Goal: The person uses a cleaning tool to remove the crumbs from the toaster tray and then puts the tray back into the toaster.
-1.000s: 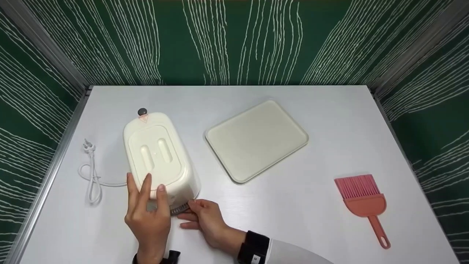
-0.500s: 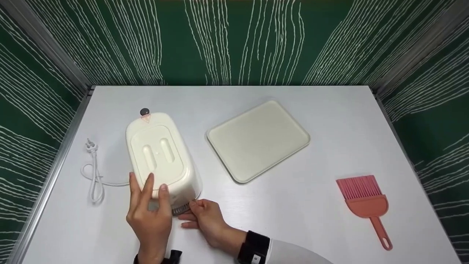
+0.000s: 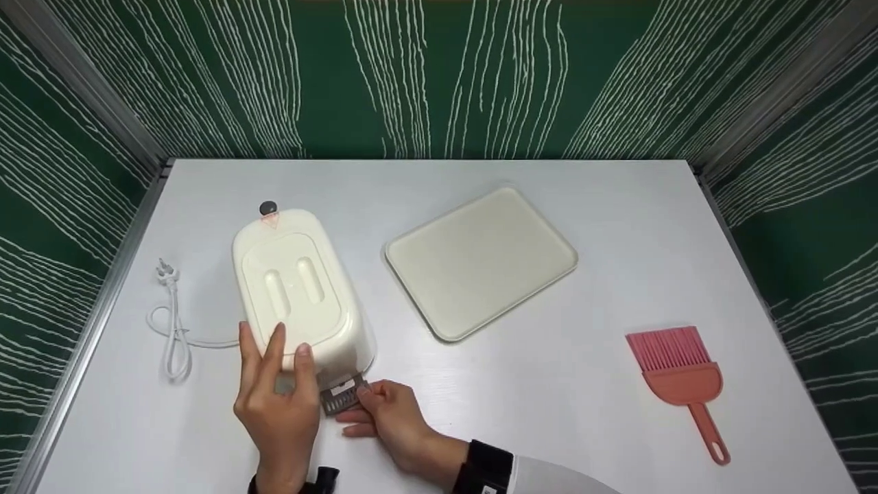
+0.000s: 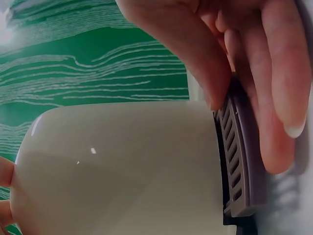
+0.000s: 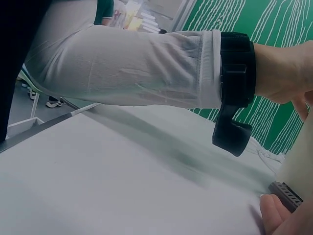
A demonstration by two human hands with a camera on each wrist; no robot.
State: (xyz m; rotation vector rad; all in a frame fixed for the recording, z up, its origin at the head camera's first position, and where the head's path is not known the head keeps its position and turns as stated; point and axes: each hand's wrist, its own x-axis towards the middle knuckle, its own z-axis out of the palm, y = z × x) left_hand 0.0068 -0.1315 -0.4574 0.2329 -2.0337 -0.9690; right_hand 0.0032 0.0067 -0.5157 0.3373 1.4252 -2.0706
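A cream appliance [image 3: 291, 288], rounded and much like a toaster, stands at the left in the head view. Two long recesses mark its lid, and a dark knob [image 3: 268, 208] sticks out at its far end. The fairly straight fingers of my left hand [image 3: 278, 418] rest on its near end, thumb at the right. Low on that end, a grey slotted tray [image 3: 341, 399] pokes partly out. Between thumb and fingers my right hand [image 3: 401, 422] pinches this tray; the left wrist view shows the thumb on the slotted top [image 4: 232, 156] and fingers beneath.
A white cord with its plug [image 3: 167, 274] lies looped left of the appliance. Towards the middle of the white table is a flat cream tray [image 3: 480, 264]. A pink hand brush [image 3: 686, 384] lies at the right. Green patterned panels [image 3: 439, 82] enclose the back and sides.
The slotted tray has slid further out of the appliance towards me, the right hand drawing back with it. My left hand and the appliance stay put.
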